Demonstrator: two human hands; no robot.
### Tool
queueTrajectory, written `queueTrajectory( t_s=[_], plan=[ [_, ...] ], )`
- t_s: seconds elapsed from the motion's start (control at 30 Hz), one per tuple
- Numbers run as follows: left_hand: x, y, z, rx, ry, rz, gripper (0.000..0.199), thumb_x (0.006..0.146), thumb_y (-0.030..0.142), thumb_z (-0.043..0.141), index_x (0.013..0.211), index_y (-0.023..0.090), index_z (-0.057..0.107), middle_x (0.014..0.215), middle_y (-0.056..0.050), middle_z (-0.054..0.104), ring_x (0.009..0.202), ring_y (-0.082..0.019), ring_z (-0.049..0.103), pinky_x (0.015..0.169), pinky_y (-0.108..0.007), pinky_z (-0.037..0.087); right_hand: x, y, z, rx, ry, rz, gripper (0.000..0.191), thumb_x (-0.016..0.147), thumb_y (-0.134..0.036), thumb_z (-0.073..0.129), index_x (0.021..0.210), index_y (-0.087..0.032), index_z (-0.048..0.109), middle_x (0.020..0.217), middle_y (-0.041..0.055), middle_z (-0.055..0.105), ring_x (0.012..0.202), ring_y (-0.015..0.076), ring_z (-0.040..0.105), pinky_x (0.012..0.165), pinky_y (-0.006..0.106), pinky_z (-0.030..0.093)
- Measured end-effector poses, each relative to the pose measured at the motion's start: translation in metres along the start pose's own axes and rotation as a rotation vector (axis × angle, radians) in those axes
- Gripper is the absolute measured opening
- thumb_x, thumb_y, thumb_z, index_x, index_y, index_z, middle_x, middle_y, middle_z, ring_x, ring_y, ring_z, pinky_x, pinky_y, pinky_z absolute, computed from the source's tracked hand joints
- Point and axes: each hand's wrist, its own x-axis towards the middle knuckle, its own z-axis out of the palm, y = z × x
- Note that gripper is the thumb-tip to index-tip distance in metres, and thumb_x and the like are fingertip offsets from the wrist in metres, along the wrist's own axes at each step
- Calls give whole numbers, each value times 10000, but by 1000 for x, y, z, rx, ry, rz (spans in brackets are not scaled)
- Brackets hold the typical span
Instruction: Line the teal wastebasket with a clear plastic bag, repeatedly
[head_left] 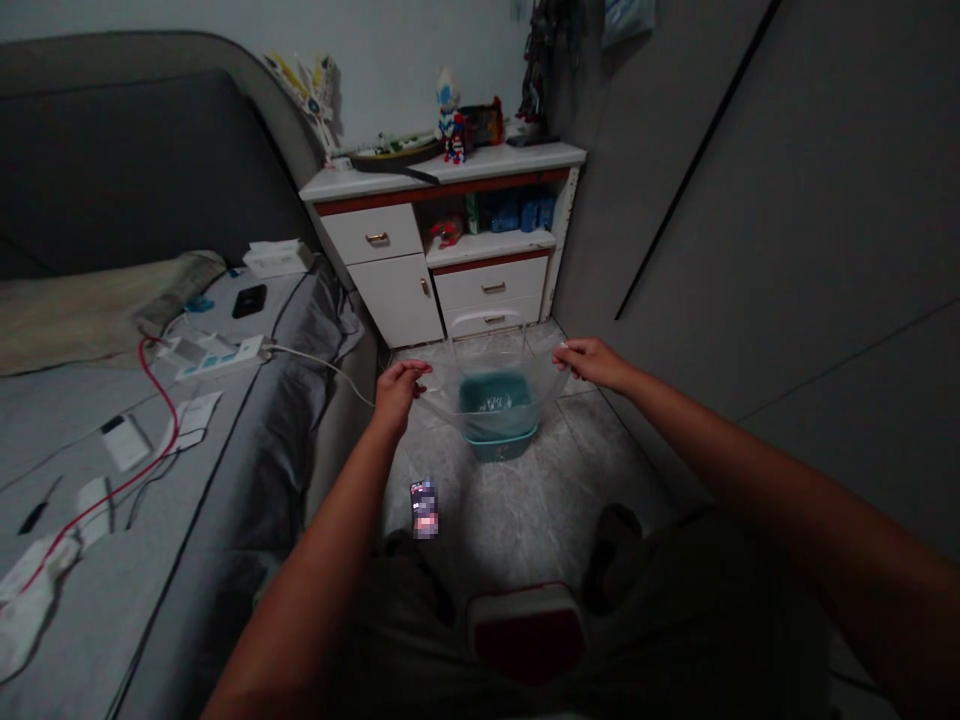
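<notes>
A clear plastic bag [442,395] is stretched out between my two hands. My left hand [400,390] pinches its left edge, and my right hand [585,360] grips the opposite edge. Below and behind the thin plastic, a teal bin [501,447] stands on the tiled floor, partly seen through the film. Whether the bag touches the bin's rim, I cannot tell. A phone [424,508] with a lit, blurred screen lies on the floor, nearer to me and below my left hand.
A white cabinet [390,300] with figurines on top stands against the far wall. On the left, the bed [247,450] carries a power strip [225,358], a red cable and small devices. Grey wardrobe doors [750,250] line the right. A red-topped stool [529,640] is between my legs.
</notes>
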Motion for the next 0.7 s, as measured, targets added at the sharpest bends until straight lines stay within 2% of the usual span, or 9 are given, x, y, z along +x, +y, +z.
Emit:
queueTrajectory(
  t_s=[0.17,0.3,0.5,0.6,0.7],
  plan=[
    [-21,35,4,-18,-54,8,279,649,338,721,876,177,735,1059,-51,797,573,-67,441,657,-262,568,-25,-11,-9,-42,-9,-53,497,888,-645,668,846,-154,737,749,45,699,548,103,531,516,225,425],
    [-36,63,4,-31,-99,1,319,669,337,742,942,177,780,1174,-62,790,574,-55,429,676,-270,579,-45,-31,-23,-108,28,-45,534,914,-676,632,839,-158,735,697,48,674,546,119,534,528,251,413],
    [-64,108,-16,-26,-213,-25,376,729,337,768,1064,174,818,1266,-83,774,585,-47,460,694,-264,605,-83,-62,-50,-151,21,75,454,921,-632,690,810,-192,676,613,35,644,489,119,508,498,254,367],
    [-82,123,-25,-25,-263,-68,409,767,347,756,1133,175,814,1271,-89,774,554,-43,440,691,-279,624,-102,-66,-54,-130,-16,136,456,914,-638,715,801,-202,645,567,22,612,456,111,485,477,249,342],
    [-98,129,-30,-39,-282,-122,405,804,346,722,1167,191,813,1293,-82,770,503,-31,375,673,-285,632,-117,-64,-51,-101,-49,171,478,914,-673,706,876,-198,668,517,-2,564,431,108,460,459,244,313]
  ],
)
